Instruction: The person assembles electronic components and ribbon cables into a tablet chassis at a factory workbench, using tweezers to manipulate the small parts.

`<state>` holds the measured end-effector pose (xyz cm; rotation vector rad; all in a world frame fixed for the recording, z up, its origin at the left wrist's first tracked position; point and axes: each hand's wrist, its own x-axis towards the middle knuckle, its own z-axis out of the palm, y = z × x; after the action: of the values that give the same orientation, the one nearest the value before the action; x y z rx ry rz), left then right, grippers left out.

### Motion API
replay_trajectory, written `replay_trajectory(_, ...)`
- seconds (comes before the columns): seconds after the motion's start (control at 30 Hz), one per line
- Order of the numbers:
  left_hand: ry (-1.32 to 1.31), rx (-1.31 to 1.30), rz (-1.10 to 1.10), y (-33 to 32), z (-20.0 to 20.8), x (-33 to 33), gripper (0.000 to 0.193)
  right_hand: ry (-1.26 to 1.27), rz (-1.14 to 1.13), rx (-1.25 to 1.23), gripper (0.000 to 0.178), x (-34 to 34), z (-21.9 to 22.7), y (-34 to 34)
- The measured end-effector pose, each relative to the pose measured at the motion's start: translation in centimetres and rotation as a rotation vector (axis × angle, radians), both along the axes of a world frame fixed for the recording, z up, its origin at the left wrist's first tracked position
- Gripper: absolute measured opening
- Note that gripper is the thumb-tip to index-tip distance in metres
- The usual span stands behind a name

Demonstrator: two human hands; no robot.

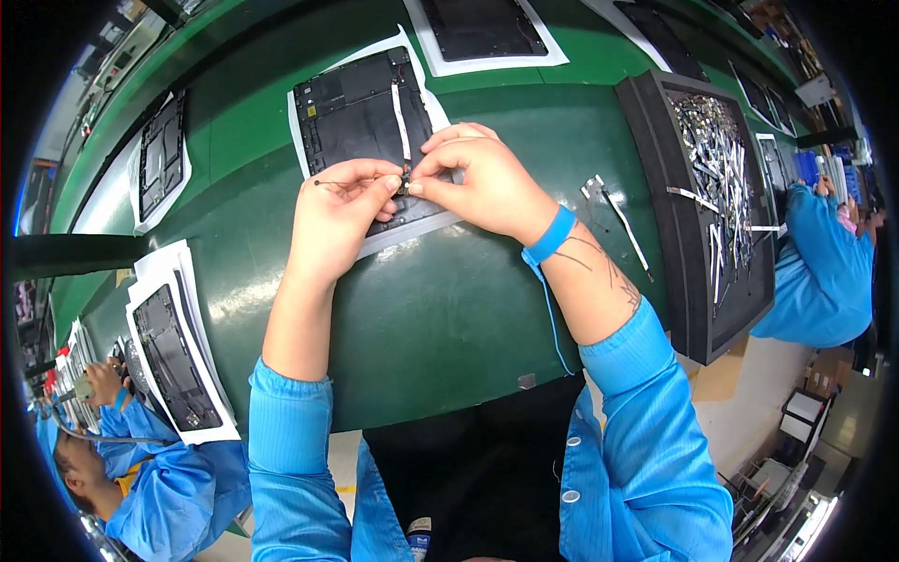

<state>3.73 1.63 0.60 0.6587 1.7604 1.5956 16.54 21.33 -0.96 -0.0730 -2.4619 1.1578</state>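
A flat black device housing (pixel 351 117) lies on a white sheet in front of me. A white ribbon cable (pixel 401 122) runs down it toward my fingertips. Thumb and fingers pinched, my left hand (pixel 342 211) grips one side of a small connector piece (pixel 405 184) over the housing's near part. From the other side my right hand (pixel 482 178), wearing a blue wrist strap (pixel 551 236), pinches the same piece. Fingertips partly cover it. A thin dark wire with a round end (pixel 317 183) sticks out by my left hand.
Right of the housing, a loose cable assembly (pixel 623 225) lies on the green table (pixel 440 328). A black tray (pixel 655 178) of many loose cables stands farther right. More black housings (pixel 482 28) on white sheets lie around. Co-workers in blue sit left (pixel 178 487) and right (pixel 824 262).
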Motion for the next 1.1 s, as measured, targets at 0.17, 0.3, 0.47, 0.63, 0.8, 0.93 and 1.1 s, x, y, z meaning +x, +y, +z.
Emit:
replay_trajectory(0.17,0.018,-0.004,0.003,-0.2,-0.4,0.0,0.02,0.017,0.002,-0.001,0.01,-0.3,0.1,0.0)
replay_trajectory(0.3,0.002,0.059,0.04,0.2,-0.6,0.4,0.019,0.072,-0.035,-0.068,0.014,-0.4,0.1,-0.4)
replay_trajectory(0.47,0.058,0.066,0.044,0.3,-0.5,0.6,0.018,-0.029,-0.082,-0.243,0.014,-0.3,1.1,-1.1)
replay_trajectory(0.63,-0.081,0.17,0.128,-0.2,-0.8,-0.2,0.02,0.09,-0.031,0.027,0.013,-0.4,0.0,-1.6)
replay_trajectory(0.8,-0.098,0.198,0.208,0.2,-0.8,0.2,0.021,0.001,0.011,0.135,0.013,-0.1,0.3,-2.7)
replay_trajectory(0.93,0.218,0.017,0.178,-0.6,0.0,0.0,0.018,0.03,-0.037,0.21,0.014,-0.2,0.2,-3.1)
replay_trajectory(1.1,1.054,-0.231,-0.062,-2.0,1.0,-2.1,0.05,0.038,-0.055,0.208,0.018,-0.2,-0.1,-2.9)
